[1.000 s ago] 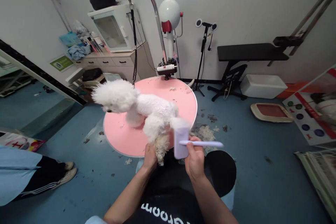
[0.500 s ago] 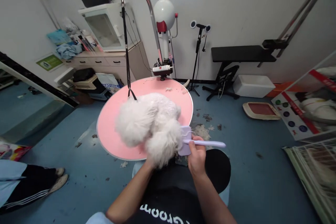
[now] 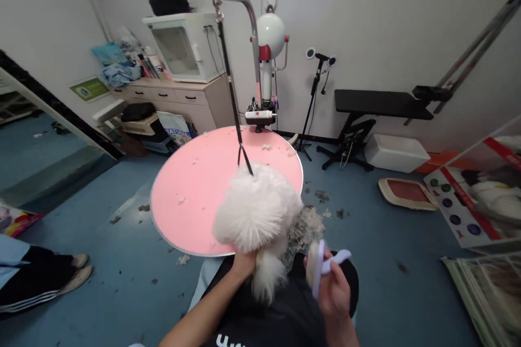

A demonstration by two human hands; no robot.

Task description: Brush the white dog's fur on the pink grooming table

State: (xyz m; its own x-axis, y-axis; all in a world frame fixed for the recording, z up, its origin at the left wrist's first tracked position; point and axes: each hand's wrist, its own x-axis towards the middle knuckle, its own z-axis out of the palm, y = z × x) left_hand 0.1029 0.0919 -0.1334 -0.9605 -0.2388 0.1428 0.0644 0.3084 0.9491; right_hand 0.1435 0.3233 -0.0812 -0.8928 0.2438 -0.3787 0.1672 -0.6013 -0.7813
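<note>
A fluffy white dog (image 3: 256, 209) is at the near right edge of the round pink grooming table (image 3: 183, 173). A black grooming loop (image 3: 232, 87) runs down from the metal arm to its fur. My left hand (image 3: 245, 263) holds the dog low on its near side, the fingertips hidden in fur, beside a tufted limb or tail. My right hand (image 3: 334, 288) is closed around a lavender slicker brush (image 3: 318, 268), held clear of the dog to the right. The brush is turned on edge, with pale fur on its bristle side.
Clumps of cut fur (image 3: 307, 225) lie on the blue floor right of the table. A white-and-red dryer (image 3: 271, 35) and a clipper-like tool (image 3: 260, 114) are behind the table. Another person's legs (image 3: 40, 271) show at the left.
The brush has come away from the dog's fur, moved right and down, and turned on edge. The dog has shifted right and toward me, and the loop now slants.
</note>
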